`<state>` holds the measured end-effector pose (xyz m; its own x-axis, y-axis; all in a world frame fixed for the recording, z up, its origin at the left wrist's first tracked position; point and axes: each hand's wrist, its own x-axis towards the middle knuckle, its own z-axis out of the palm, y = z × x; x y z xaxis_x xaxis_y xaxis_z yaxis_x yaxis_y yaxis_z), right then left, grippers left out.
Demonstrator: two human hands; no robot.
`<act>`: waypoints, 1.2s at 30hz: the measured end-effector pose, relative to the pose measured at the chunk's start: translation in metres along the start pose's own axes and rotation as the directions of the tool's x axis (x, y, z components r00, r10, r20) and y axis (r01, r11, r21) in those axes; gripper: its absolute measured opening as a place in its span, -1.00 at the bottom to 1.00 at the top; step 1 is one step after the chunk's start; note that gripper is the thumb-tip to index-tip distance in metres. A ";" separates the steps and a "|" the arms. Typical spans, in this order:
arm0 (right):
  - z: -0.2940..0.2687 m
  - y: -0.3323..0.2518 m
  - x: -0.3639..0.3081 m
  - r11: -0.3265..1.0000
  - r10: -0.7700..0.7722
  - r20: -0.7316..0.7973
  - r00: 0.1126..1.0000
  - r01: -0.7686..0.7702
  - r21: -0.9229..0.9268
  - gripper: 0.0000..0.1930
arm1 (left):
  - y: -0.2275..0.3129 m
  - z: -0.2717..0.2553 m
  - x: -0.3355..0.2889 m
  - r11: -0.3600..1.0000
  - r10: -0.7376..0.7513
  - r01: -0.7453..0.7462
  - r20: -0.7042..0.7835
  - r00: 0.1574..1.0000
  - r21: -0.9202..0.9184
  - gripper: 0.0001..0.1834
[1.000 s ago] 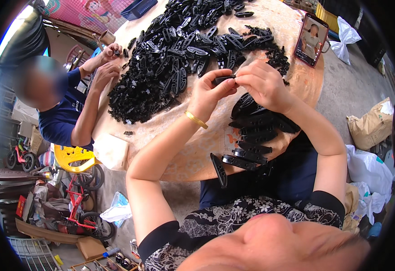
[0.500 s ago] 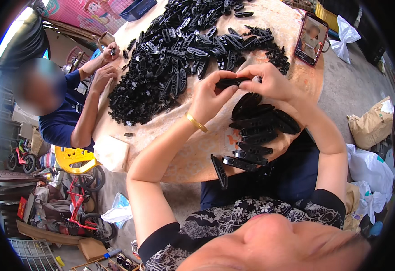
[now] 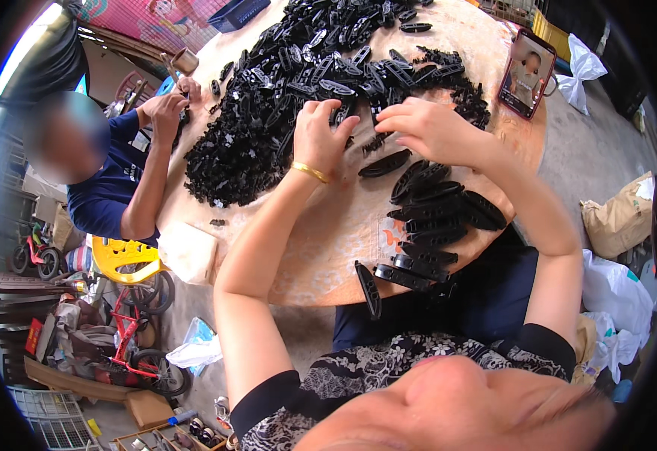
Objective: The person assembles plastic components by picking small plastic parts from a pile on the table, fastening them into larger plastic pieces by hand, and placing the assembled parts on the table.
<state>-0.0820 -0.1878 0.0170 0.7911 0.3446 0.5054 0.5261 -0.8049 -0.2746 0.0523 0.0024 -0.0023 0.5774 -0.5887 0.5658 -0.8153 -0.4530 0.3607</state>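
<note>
My left hand (image 3: 319, 137) is at the near edge of a big heap of black plastic parts (image 3: 298, 86), thumb apart from the fingers, nothing visibly gripped. To its right, my right hand (image 3: 433, 129) reaches over the same heap with fingers stretched out and apart. Just below the hands, a long oval black plastic piece (image 3: 385, 164) lies on the patterned tablecloth (image 3: 306, 248). Nearer to me, several similar oval pieces (image 3: 433, 214) lie in an overlapping row along the table's edge. One more piece (image 3: 368, 289) sits slightly apart at the row's left end.
A phone (image 3: 522, 74) stands at the right of the table in front of a mug. Across on the left, a co-worker (image 3: 118, 173) handles small parts. A white folded cloth (image 3: 188, 252) lies at the left edge; a blue basket (image 3: 238, 13) stands at the back.
Both hands have let go of the black oval piece, which now lies on the tablecloth. My hands have parted, the left moving left toward the heap. The co-worker's hands have come together.
</note>
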 end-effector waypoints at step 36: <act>0.017 0.006 0.008 0.933 0.280 -0.476 0.834 -0.118 0.341 -0.91 | 0.024 0.007 -0.004 0.724 -0.136 0.268 0.250 0.959 -0.635 -0.76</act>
<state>-0.0673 -0.1811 0.0055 0.6582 -0.1679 0.7339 0.5037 -0.6264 -0.5950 0.0305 -0.0108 -0.0007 0.6758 -0.6696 0.3081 -0.4635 -0.0611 0.8840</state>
